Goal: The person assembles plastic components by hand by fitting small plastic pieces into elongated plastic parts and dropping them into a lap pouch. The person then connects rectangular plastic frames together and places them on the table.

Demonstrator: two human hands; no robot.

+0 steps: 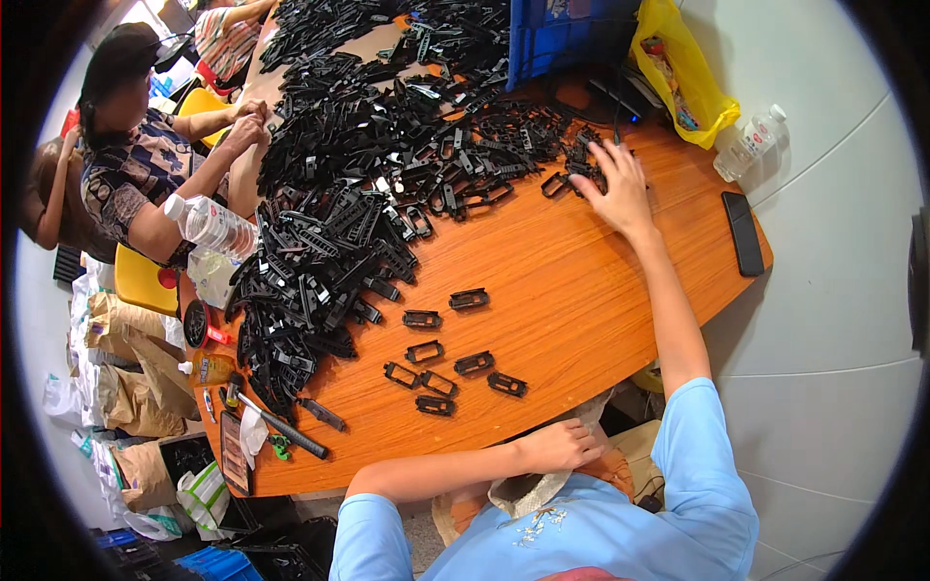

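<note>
My right hand (620, 194) reaches out to the far right of the wooden table (572, 281). Its fingers are spread over the thin right end of a pile of small black plastic parts (339, 174), and no part shows gripped in them. Close to my body, at the table's front edge, my left hand (560, 447) is curled closed; what its fingers hold, if anything, is hidden. Between the hands and the pile lie several loose black rectangular frames (475, 363), apart from the heap.
At the back stands a blue bin (562, 48) beside a yellow plastic bag (683, 87). A clear bottle (751, 143) and a phone (742, 234) lie at the right. A hammer-like tool (286, 426) rests front left. Another person (145, 165) sits across the pile.
</note>
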